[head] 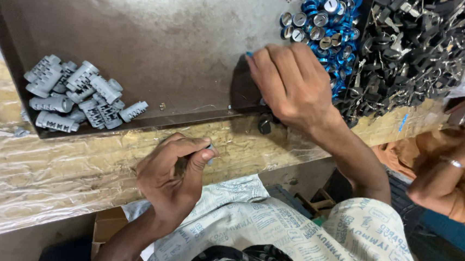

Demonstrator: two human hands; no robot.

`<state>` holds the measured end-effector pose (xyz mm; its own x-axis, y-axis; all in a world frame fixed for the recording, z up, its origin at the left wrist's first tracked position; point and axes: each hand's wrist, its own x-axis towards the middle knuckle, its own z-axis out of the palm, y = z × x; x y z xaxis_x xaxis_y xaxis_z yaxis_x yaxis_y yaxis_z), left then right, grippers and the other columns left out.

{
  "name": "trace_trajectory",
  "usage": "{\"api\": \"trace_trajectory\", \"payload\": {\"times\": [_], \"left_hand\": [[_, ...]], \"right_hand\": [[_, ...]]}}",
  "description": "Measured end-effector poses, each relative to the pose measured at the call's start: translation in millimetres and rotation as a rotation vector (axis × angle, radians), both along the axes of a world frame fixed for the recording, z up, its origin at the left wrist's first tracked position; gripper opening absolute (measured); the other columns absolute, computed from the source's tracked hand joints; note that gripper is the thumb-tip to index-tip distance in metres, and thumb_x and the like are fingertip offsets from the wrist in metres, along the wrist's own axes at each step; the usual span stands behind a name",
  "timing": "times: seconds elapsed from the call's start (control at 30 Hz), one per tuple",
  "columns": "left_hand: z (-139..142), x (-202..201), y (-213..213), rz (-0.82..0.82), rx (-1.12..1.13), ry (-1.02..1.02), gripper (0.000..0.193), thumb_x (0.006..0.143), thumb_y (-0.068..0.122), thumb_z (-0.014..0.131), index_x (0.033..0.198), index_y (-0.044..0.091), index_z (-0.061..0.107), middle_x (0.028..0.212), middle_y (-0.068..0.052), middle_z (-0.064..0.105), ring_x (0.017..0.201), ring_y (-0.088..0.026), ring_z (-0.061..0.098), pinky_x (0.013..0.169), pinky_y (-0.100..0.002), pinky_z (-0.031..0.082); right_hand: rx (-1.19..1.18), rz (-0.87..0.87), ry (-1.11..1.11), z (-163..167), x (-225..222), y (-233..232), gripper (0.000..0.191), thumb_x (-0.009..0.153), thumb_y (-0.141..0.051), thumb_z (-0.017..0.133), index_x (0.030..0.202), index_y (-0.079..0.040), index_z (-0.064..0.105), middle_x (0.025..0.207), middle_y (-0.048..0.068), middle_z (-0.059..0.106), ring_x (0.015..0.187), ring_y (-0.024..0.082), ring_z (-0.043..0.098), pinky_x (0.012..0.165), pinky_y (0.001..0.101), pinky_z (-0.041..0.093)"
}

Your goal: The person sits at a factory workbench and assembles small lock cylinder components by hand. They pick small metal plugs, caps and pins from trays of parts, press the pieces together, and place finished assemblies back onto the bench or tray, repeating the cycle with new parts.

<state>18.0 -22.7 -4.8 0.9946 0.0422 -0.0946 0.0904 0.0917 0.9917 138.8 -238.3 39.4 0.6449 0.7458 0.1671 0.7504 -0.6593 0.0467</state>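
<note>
- Nearest the camera, at 6 o'clock: a lap covered by a pale printed cloth; no wording recorded.
- Left hand, at about 7 o'clock: fingers curled almost shut around a small grey cylinder part, of which only the end shows past the thumb and forefinger.
- Right hand, just right of centre: palm down on the dark metal tray, fingertips pinched at a small blue ring at the tray surface. Whether the ring is gripped or only touched, I cannot tell.
- Judgement on the step in hand: the pick goes best with one ring isolated between thumb and forefinger, lifted clear of the pile so that no neighbours drag along, while the left hand keeps the cylinder steady with its open end exposed.
- Appearance of the part: grey cast metal, ribbed along one side to judge by the matching pile of grey cylinders at 9 o'clock.
- Pile of blue-rimmed caps at 1 o'clock, touching a heap of dark keys and clips at 2 o'clock.
- Another person's arm with a bracelet at 3 o'clock, apart from the work.
</note>
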Motion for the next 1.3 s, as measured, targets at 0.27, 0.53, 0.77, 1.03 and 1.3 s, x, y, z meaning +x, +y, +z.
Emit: {"api": "trace_trajectory", "payload": {"times": [0.27, 0.53, 0.77, 1.03, 1.3], "left_hand": [[-8.9, -11.0, -2.5, 0.056, -0.201, 0.038, 0.01, 0.099, -0.004, 0.07, 0.107, -0.008, 0.067, 0.094, -0.015, 0.073, 0.084, -0.017, 0.072, 0.075, -0.028, 0.06], [-10.9, -16.6, 1.4, 0.08, -0.255, 0.036, 0.011, 0.105, -0.004, 0.068, 0.113, -0.009, 0.064, 0.099, -0.017, 0.07, 0.091, -0.018, 0.071, 0.081, -0.028, 0.059], [3.6, -37.4, -7.8, -0.017, -0.023, -0.067, 0.013, 0.098, -0.003, 0.075, 0.107, -0.009, 0.068, 0.091, -0.015, 0.073, 0.077, -0.014, 0.069, 0.068, -0.024, 0.055], [15.8, -43.7, -4.4, -0.264, -0.142, 0.354, 0.015, 0.088, -0.012, 0.078, 0.099, -0.008, 0.07, 0.092, -0.015, 0.073, 0.082, -0.013, 0.068, 0.074, -0.024, 0.055], [6.1, -38.4, -2.3, -0.359, -0.351, 0.692, 0.03, 0.082, -0.004, 0.079, 0.11, -0.007, 0.071, 0.087, -0.013, 0.075, 0.075, -0.014, 0.071, 0.065, -0.023, 0.055]], "right_hand": [[0.214, -0.155, 0.312, 28.8, 0.4, 7.8, 0.018, 0.092, 0.005, 0.071, 0.11, 0.004, 0.067, 0.101, 0.015, 0.069, 0.085, 0.03, 0.065, 0.071, 0.0391, 0.054], [0.047, -0.237, 0.121, -5.0, -2.7, 26.0, 0.022, 0.081, -0.011, 0.076, 0.095, 0.003, 0.067, 0.085, 0.014, 0.061, 0.079, 0.031, 0.065, 0.066, 0.0382, 0.053], [0.597, -0.059, 0.285, 5.4, -107.6, 5.2, 0.024, 0.098, 0.003, 0.08, 0.116, 0.011, 0.066, 0.089, 0.011, 0.065, 0.071, 0.021, 0.061, 0.058, 0.0359, 0.047], [1.012, -0.181, 0.672, -19.1, -163.8, -7.8, 0.029, 0.097, 0.003, 0.077, 0.124, 0.003, 0.066, 0.088, 0.007, 0.065, 0.073, 0.021, 0.065, 0.061, 0.0351, 0.05], [1.038, -0.092, 0.658, -31.8, -175.5, -5.5, 0.045, 0.093, -0.01, 0.086, 0.125, 0.011, 0.063, 0.08, 0.006, 0.057, 0.067, 0.018, 0.062, 0.059, 0.0347, 0.05]]}}
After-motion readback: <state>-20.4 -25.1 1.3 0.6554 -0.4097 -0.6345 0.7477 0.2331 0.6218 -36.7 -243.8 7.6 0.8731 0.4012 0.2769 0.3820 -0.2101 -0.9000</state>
